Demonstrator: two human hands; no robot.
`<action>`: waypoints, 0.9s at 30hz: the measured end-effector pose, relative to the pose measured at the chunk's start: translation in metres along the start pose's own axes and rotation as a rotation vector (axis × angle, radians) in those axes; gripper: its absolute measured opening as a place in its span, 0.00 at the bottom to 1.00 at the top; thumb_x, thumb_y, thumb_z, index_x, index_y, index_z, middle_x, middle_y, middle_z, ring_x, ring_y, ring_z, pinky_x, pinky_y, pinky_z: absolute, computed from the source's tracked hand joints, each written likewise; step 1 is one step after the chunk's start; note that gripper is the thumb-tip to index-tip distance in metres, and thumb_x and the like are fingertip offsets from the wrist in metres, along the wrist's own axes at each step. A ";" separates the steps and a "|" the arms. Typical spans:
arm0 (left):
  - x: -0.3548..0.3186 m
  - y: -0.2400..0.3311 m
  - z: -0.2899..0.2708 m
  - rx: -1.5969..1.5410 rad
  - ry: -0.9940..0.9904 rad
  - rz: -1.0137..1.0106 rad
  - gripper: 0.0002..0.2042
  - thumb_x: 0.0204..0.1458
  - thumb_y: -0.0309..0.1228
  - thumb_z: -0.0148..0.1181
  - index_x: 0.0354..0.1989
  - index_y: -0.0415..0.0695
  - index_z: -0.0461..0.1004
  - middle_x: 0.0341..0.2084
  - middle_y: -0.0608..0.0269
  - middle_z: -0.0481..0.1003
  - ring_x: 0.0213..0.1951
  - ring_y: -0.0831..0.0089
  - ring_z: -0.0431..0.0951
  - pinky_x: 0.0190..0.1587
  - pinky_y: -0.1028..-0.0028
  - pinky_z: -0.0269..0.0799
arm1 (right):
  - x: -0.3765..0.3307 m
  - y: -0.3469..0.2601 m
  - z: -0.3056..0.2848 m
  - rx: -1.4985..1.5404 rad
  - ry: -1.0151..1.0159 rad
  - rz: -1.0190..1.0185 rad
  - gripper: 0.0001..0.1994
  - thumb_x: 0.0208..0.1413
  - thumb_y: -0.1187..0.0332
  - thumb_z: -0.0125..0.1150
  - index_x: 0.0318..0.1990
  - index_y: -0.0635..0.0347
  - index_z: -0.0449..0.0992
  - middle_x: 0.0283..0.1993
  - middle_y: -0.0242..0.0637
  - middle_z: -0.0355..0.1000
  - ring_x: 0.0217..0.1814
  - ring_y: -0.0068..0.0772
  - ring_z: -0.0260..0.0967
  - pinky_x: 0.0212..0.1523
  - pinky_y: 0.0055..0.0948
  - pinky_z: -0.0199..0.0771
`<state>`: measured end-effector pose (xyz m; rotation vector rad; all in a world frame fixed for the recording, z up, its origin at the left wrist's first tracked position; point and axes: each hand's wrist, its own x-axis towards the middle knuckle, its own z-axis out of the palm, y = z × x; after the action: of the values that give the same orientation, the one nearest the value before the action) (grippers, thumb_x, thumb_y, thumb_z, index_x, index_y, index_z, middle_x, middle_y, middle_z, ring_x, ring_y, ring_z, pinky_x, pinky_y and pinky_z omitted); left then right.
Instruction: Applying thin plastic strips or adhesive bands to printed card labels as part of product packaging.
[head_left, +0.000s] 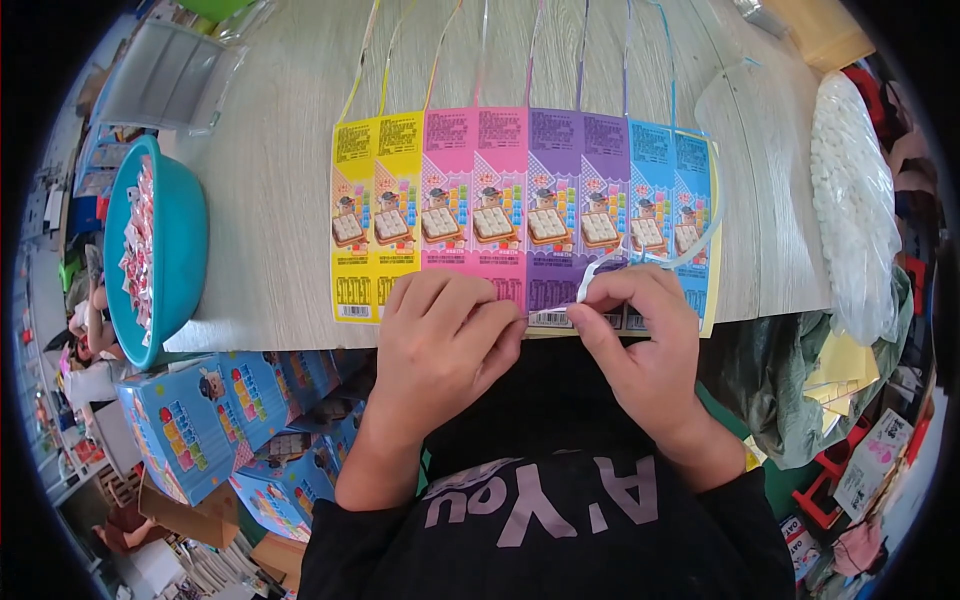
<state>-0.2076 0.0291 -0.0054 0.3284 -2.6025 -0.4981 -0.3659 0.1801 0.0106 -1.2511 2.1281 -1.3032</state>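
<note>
A row of flat printed cards [520,215] lies side by side on the wooden table [290,190], coloured yellow, pink, purple and blue. My left hand [440,345] rests on the near ends of the pink cards with its fingers curled. My right hand [640,330] pinches a thin pale strip [640,260] at the near edge of the purple and blue cards; the strip loops up over the blue cards. Long thin strips [480,50] in matching colours trail away from the far ends of the cards.
A teal bowl [180,260] with small red and white wrapped pieces sits at the table's left edge. A clear bag of white pieces [850,190] lies at the right. Blue printed boxes [210,420] stand below the table on the left. A clear tray [160,75] sits far left.
</note>
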 end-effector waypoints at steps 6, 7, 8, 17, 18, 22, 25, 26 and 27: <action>0.007 0.003 -0.001 -0.048 0.041 -0.082 0.09 0.39 0.22 0.73 0.28 0.44 0.79 0.30 0.63 0.76 0.35 0.60 0.75 0.39 0.63 0.71 | 0.002 -0.002 -0.002 -0.018 0.003 0.002 0.07 0.54 0.75 0.73 0.37 0.63 0.79 0.34 0.35 0.76 0.38 0.31 0.71 0.44 0.29 0.70; 0.008 0.003 -0.002 -0.055 0.038 -0.083 0.08 0.40 0.22 0.73 0.28 0.43 0.79 0.30 0.62 0.76 0.35 0.59 0.76 0.38 0.63 0.71 | 0.002 -0.002 -0.002 -0.018 0.004 0.004 0.06 0.55 0.75 0.72 0.37 0.62 0.79 0.34 0.34 0.76 0.38 0.31 0.71 0.44 0.29 0.69; 0.009 0.003 -0.002 -0.062 0.035 -0.083 0.07 0.41 0.22 0.72 0.28 0.42 0.79 0.30 0.61 0.76 0.34 0.59 0.76 0.38 0.63 0.71 | 0.001 -0.002 -0.002 -0.018 0.006 0.005 0.06 0.55 0.75 0.72 0.37 0.62 0.80 0.33 0.34 0.76 0.38 0.31 0.71 0.44 0.30 0.68; 0.013 -0.001 -0.002 -0.063 -0.016 -0.045 0.06 0.49 0.26 0.71 0.31 0.42 0.77 0.30 0.60 0.76 0.34 0.58 0.76 0.38 0.61 0.71 | -0.010 0.003 0.006 -0.175 0.061 -0.312 0.08 0.50 0.73 0.71 0.38 0.55 0.80 0.35 0.30 0.79 0.39 0.37 0.75 0.45 0.36 0.67; 0.012 -0.001 -0.004 -0.065 -0.017 -0.045 0.06 0.49 0.26 0.71 0.31 0.42 0.77 0.30 0.60 0.76 0.34 0.58 0.76 0.38 0.61 0.71 | -0.011 0.002 0.009 -0.155 0.076 -0.335 0.09 0.50 0.74 0.71 0.38 0.55 0.80 0.37 0.31 0.79 0.40 0.38 0.76 0.46 0.37 0.67; 0.008 -0.001 -0.009 -0.162 -0.013 -0.082 0.04 0.51 0.26 0.67 0.33 0.41 0.79 0.30 0.58 0.76 0.35 0.55 0.76 0.40 0.61 0.70 | -0.012 0.007 0.013 -0.130 0.015 -0.361 0.11 0.50 0.74 0.70 0.42 0.56 0.79 0.44 0.34 0.78 0.48 0.40 0.76 0.50 0.40 0.69; 0.007 0.002 -0.012 -0.134 -0.051 -0.081 0.07 0.49 0.29 0.69 0.35 0.42 0.80 0.33 0.59 0.76 0.38 0.55 0.76 0.42 0.60 0.70 | -0.011 0.008 0.013 -0.172 -0.025 -0.379 0.14 0.49 0.74 0.70 0.45 0.57 0.79 0.49 0.36 0.77 0.51 0.42 0.76 0.53 0.42 0.70; 0.007 0.003 -0.012 -0.095 -0.067 -0.067 0.10 0.46 0.30 0.71 0.37 0.43 0.80 0.34 0.59 0.76 0.40 0.56 0.75 0.43 0.60 0.70 | -0.011 0.007 0.014 -0.172 -0.025 -0.379 0.14 0.49 0.74 0.70 0.45 0.57 0.79 0.49 0.36 0.77 0.51 0.42 0.76 0.53 0.42 0.70; 0.005 0.003 -0.012 -0.095 -0.067 -0.067 0.10 0.46 0.30 0.71 0.37 0.43 0.80 0.34 0.59 0.76 0.40 0.56 0.75 0.43 0.60 0.70 | -0.011 0.007 0.015 -0.165 -0.027 -0.372 0.14 0.49 0.75 0.70 0.44 0.57 0.79 0.50 0.37 0.78 0.53 0.44 0.76 0.54 0.42 0.70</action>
<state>-0.2069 0.0271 0.0081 0.3738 -2.6290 -0.6648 -0.3536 0.1829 -0.0045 -1.7903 2.0864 -1.2567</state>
